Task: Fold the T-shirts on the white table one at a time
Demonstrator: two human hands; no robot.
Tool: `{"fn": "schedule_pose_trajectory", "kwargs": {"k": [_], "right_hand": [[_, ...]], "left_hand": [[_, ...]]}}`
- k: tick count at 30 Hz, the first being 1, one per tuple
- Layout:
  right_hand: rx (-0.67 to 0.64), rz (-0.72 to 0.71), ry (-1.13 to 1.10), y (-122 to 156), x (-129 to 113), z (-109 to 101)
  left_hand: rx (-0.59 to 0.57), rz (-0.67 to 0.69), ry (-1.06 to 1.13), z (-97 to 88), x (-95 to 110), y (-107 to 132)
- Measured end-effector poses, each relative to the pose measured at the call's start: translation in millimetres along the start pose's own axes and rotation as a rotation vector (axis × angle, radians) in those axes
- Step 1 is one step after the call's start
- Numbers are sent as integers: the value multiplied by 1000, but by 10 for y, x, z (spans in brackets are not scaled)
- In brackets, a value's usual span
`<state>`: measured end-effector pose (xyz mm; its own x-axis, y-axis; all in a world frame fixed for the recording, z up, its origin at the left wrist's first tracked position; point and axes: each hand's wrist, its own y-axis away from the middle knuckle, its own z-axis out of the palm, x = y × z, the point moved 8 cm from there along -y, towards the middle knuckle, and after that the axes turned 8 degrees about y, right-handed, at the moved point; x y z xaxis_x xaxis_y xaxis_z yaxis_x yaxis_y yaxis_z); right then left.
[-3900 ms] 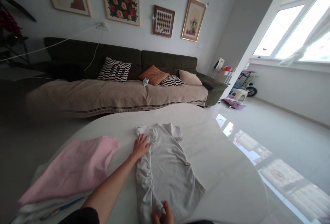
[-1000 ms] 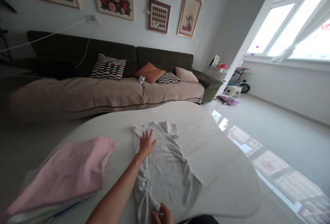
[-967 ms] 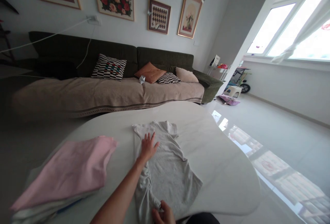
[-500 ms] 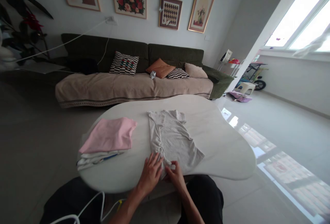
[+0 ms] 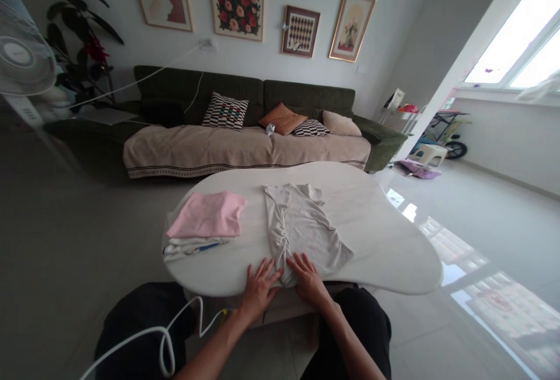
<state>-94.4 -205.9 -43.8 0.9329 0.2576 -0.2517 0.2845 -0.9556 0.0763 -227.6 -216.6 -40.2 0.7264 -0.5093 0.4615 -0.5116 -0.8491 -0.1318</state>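
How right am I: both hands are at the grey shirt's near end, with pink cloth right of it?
Not quite: the head view shows the pink cloth left of the grey shirt. The left hand and right hand are at the shirt's near end.

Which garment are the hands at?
The light grey shirt, spread out with the left hand and right hand at its near end; the pink garment lies apart, folded atop a whitish stack.

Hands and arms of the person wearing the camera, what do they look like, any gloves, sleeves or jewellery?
Both the left hand and the right hand are bare, five-fingered and slim, without gloves. The forearms are uncovered as far as they show, with no sleeve in sight. No watch or bracelet shows; fingernail details are too small to tell.
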Motion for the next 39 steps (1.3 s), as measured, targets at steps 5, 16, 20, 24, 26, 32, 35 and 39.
{"fn": "schedule_pose_trajectory", "kwargs": {"k": [5,16,20,24,26,32,35,39], "right_hand": [[40,59,94,41,-67,10],[68,72,82,31,-199,13],[72,78,30,35,-192,9],[75,-5,-69,90,-179,-8],[87,-72,-133,114,-118,-55],[450,188,-112,72,970,-575],[497,520,-5,102,1694,-685],[338,590,-31,55,2089,-552]], "left_hand": [[33,2,6,-45,32,19],[33,-35,14,-36,18,2],[24,-88,27,-87,76,-32],[13,6,27,-145,208,-60],[0,73,38,-174,269,-97],[13,33,113,-154,266,-420],[23,37,141,-32,272,-527],[67,85,178,31,258,-525]]}}
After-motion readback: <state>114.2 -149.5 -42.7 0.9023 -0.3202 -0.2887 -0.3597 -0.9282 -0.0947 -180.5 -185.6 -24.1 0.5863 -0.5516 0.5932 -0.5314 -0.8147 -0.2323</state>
